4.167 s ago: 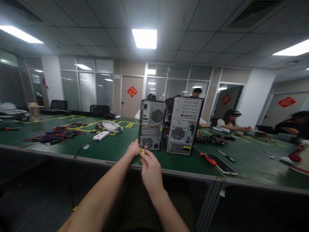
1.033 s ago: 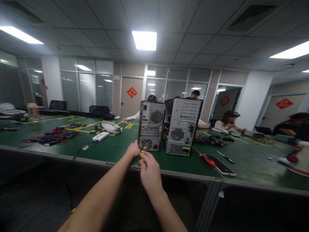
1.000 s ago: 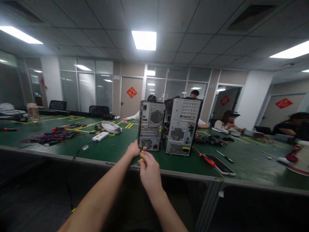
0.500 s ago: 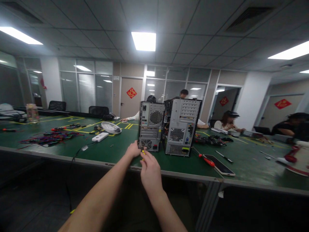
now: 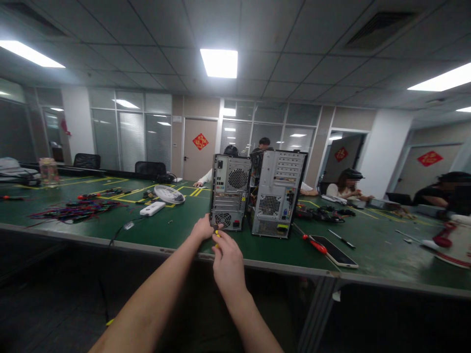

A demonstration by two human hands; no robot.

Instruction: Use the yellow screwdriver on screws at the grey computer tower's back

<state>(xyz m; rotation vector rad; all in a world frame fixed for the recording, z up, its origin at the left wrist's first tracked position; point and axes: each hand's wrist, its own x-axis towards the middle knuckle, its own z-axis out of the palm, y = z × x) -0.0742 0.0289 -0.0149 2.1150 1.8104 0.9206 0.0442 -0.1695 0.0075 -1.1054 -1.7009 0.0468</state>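
Observation:
At the table's front edge stands a computer case [image 5: 228, 171], its back panel with fan grilles and ports facing me. My left hand [image 5: 202, 229] is at its lower left corner, fingers curled against the case and partly hidden. My right hand [image 5: 227, 252] pinches a small yellow-and-black screwdriver [image 5: 217, 234] just below the lower fan grille, close to my left fingers. Where the screwdriver's tip meets the case is hidden. A second, taller computer case [image 5: 272, 171] stands upright right beside the first.
Right of the cases lie a red-handled screwdriver [image 5: 318, 246], a phone [image 5: 335, 252] and a slim tool [image 5: 341, 239]. On the left are a white power strip [image 5: 152, 209], a round white grille [image 5: 169, 194] and a heap of cables [image 5: 73, 210]. Other people sit across the table.
My right hand and the screwdriver have shifted slightly left and down. My left hand stays in place. Behind the cases, a person's head has moved left.

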